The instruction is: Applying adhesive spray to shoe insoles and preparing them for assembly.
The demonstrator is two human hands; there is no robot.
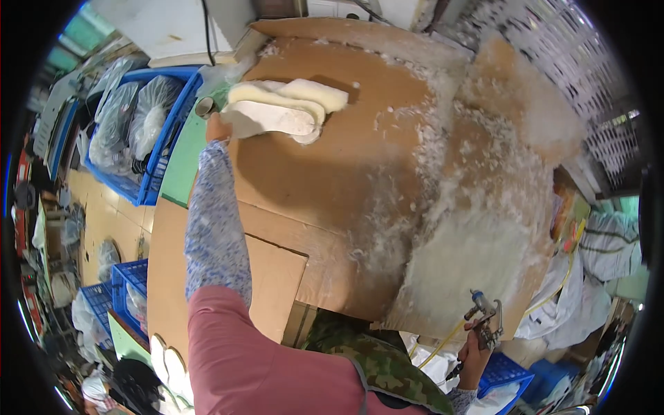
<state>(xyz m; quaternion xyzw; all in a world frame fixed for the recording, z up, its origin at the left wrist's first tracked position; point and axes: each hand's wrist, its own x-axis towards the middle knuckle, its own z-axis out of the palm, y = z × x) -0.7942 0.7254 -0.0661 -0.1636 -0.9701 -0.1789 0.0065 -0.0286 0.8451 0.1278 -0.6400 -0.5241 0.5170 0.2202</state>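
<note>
My left arm stretches to the far side of the cardboard-covered table, where my left hand (219,129) closes on the near end of a white insole (277,120). This insole lies over several cream, fleecy insoles (315,93) in a loose pile. Just beyond my fingers is a small round metallic thing (205,107), perhaps a cup or roll. At the lower right, my right hand (473,358) is wrapped round the handle of a metal spray gun (487,319), held near the table's front edge. A yellow hose (443,344) runs by it.
White fluff residue (463,263) coats the right part of the cardboard (311,173). A blue crate (181,117) with plastic bags stands at the left, beside a green board (181,155). More insoles (166,360) lie at the lower left. White sacks (602,249) are at the right.
</note>
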